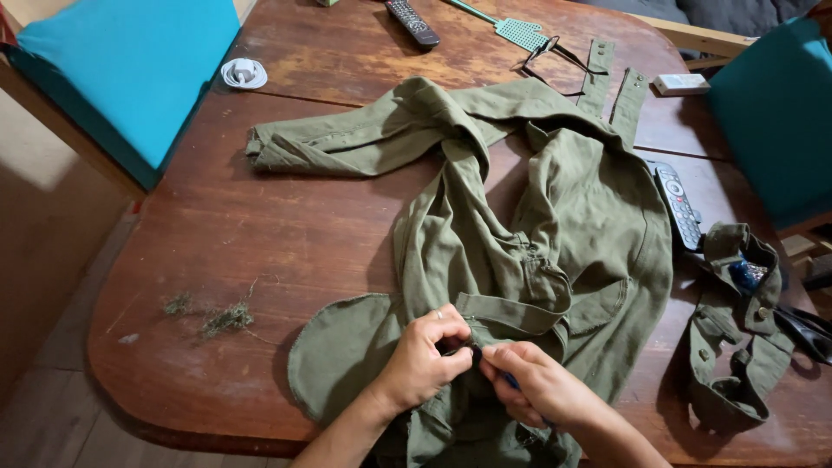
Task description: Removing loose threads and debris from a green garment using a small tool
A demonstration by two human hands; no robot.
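- Here, at the table's (260,225) near edge, my left hand (422,357) pinched the olive garment's (572,225) seam.
- Right hand (537,381) gripped a blue-handled tool, mostly hidden.
- Thread clumps (212,316) already lay left; seam unfinished, I judged.

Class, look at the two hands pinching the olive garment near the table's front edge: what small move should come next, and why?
Probably a short pull to part the seam: the left hand and right hand pinch the olive garment close together, with something blue, perhaps a small tool, under the right fingers, and thread clumps lie nearby.
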